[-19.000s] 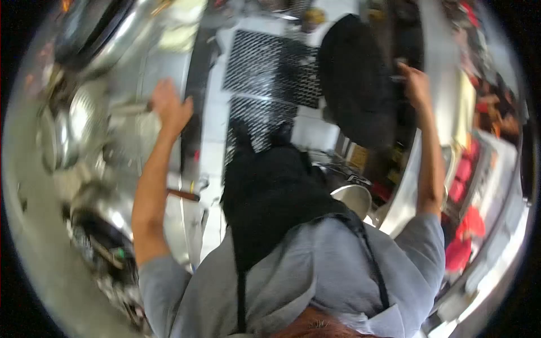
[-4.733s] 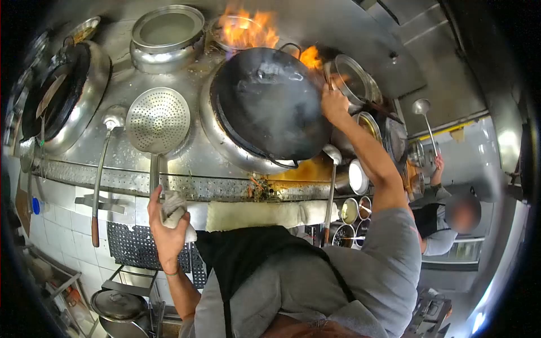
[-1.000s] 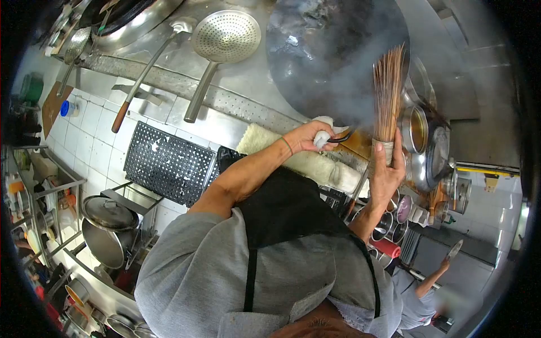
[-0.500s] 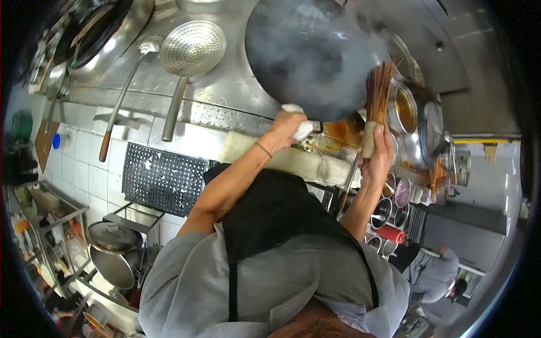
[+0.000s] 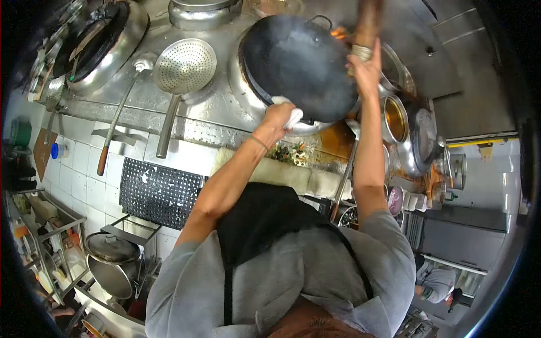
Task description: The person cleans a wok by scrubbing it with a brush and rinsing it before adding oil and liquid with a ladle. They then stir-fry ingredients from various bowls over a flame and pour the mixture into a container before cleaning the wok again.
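My left hand is closed around a folded white cloth at the near rim of a black wok. Thin smoke hangs over the wok, which rests on a round metal burner ring. In my right hand is a bamboo wok brush, gripped by its bound end, with the bristles blurred and pointing away from me. The brush is beyond the wok's right side. A small orange flame shows at the far right rim.
A perforated skimmer and a wood-handled ladle lie on the steel stove to the left. A rolled towel lines the front edge, beside food scraps. Pots, including one of amber liquid, stand right. A person is farther back.
My right hand has moved up and away with the brush. The wok has settled back onto the burner ring, the smoke is thinner, and a flame now shows. Food scraps appear by the towel.
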Tool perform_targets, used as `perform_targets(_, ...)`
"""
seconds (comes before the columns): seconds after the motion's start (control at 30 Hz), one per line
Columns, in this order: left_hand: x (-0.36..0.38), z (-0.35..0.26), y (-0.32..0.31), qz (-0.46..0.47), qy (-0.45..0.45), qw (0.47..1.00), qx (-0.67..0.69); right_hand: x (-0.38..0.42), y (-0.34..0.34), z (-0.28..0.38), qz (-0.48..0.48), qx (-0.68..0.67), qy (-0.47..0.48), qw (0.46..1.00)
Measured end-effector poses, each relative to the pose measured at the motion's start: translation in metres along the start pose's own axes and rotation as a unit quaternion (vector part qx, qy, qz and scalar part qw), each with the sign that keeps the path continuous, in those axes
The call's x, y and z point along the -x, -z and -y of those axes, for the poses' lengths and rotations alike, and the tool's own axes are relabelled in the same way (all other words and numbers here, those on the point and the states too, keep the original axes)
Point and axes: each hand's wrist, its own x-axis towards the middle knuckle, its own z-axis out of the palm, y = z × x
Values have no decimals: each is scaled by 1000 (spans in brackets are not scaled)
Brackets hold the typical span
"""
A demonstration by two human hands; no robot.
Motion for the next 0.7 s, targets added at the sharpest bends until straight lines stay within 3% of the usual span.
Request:
perform_targets(0.07, 3, -7, 5, 20, -2, 999, -43, -21, -27, -21, -58, 188, -50, 979)
perform_targets(0.1, 1, -6, 8, 13, 4, 999, -44, -42, -37, -71, -96, 269, -43, 958)
perform_targets(0.13, -6, -6, 9, 8, 8, 999, -46, -47, -54, -84, -103, 273, -129, 948)
perform_targets(0.17, -12, -8, 9, 3, 10, 999, -47, -54, -69, -123, -121, 293, -150, 937)
perform_targets(0.23, -12, -10, 17, 29, 11, 998, -59, -29, -106, -112, -40, 213, -269, 938)
perform_targets(0.27, -12, -9, 20, 43, 14, 997, -69, -33, -124, -186, 48, 299, -200, 932)
perform_targets(0.37, -12, -12, 20, 36, 21, 997, -66, 27, -147, -149, 253, 171, -167, 938)
perform_targets(0.43, -8, -14, 18, 17, 29, 997, -70, 41, -110, -60, 361, 27, -223, 905)
perform_targets(0.53, -17, -10, 23, 31, 30, 997, -68, -1, -56, -88, 403, 149, -224, 874)
perform_targets(0.6, -15, -9, 21, 15, 36, 997, -65, -27, -41, -128, 211, 387, -194, 877)
perform_targets(0.63, -13, -10, 18, 7, 39, 998, -54, -28, -45, -150, 51, 416, -169, 892)
perform_targets(0.7, -11, -12, 20, 24, 32, 999, -31, -26, -67, -189, -262, 445, -111, 849)
